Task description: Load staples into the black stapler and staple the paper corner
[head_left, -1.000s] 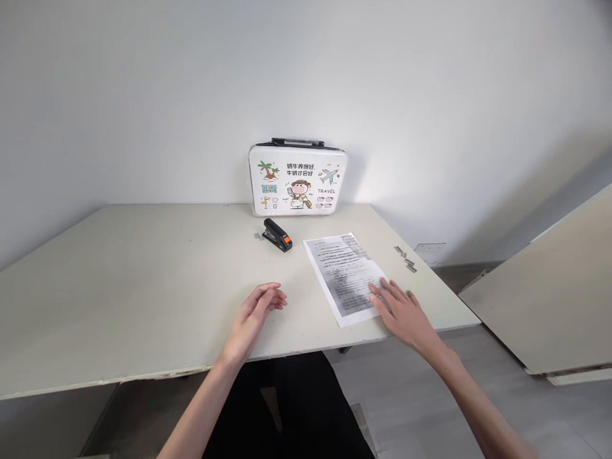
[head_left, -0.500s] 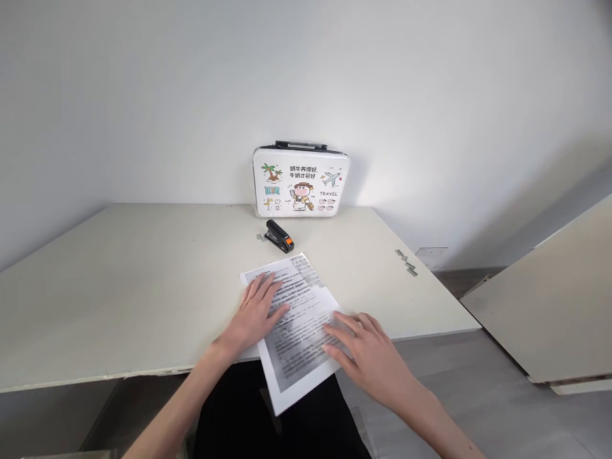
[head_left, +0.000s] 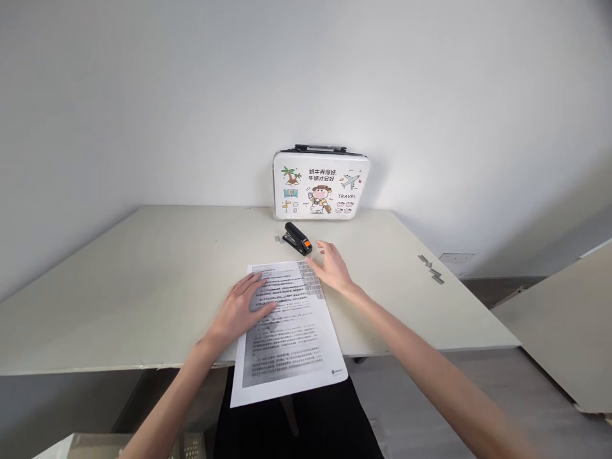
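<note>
A printed sheet of paper (head_left: 287,344) lies on the table, its near end hanging over the front edge above my lap. My left hand (head_left: 241,309) rests flat on the sheet's left side with its fingers spread. Beyond the sheet's top edge sits a black stapler (head_left: 297,239) with an orange patch on its near end. Just to the right of the stapler is my right hand (head_left: 332,264), fingers apart and nothing in them, over the sheet's top right corner. Whether it touches the stapler I cannot tell.
A white travel-print case (head_left: 320,188) with a black handle stands against the wall at the back of the table (head_left: 157,280). Staple strips (head_left: 431,269) lie near the right edge, and a small grey piece (head_left: 278,239) lies beside the stapler. A pale cabinet (head_left: 559,338) stands at the right.
My right hand has left the sheet's right edge and moved forward to beside the stapler. The sheet has turned straighter, with my left hand still on it. The view has shifted slightly left.
</note>
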`<state>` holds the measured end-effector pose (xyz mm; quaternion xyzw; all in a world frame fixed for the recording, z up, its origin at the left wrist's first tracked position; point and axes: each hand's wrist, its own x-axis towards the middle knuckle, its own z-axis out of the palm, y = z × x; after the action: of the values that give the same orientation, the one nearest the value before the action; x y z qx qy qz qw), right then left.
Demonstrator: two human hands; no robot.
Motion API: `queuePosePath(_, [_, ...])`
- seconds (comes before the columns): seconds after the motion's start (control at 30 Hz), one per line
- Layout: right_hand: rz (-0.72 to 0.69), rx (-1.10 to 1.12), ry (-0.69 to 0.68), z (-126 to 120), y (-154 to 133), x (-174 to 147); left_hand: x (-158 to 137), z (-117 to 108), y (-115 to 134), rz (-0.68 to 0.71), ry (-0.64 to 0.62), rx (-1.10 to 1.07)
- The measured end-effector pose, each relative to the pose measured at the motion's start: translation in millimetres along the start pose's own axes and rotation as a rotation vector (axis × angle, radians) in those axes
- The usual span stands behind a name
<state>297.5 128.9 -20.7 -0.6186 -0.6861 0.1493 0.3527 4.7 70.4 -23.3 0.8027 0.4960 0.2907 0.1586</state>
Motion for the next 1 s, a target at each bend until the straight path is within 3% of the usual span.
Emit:
queuePosePath(0.2, [0.073,-0.159,-0.076,32.0,-8.2,51.5,-2.8,-2.5,-0.9,-0.016,-0.018,-0.029])
queuePosePath(0.4, [0.097,-0.182,-0.065,13.9,22.6,48.6,-4.3,-3.9,1.4,-0.035,-0.022,-0.068])
queuePosePath(0.57, [0.102,-0.173,-0.036,-25.1,56.1,16.9,-4.3,-5.4,1.9,-0.043,-0.028,-0.089])
queuePosePath(0.77, [0.046,-0.089,-0.026,-69.8,89.6,-53.0,-3.4,-1.0,-4.2,-0.024,-0.011,-0.050])
queuePosePath(1.0, [0.044,0.033,-0.162,-116.4,89.1,-122.9,-2.5,-0.8,-7.9,-0.034,-0.018,0.080])
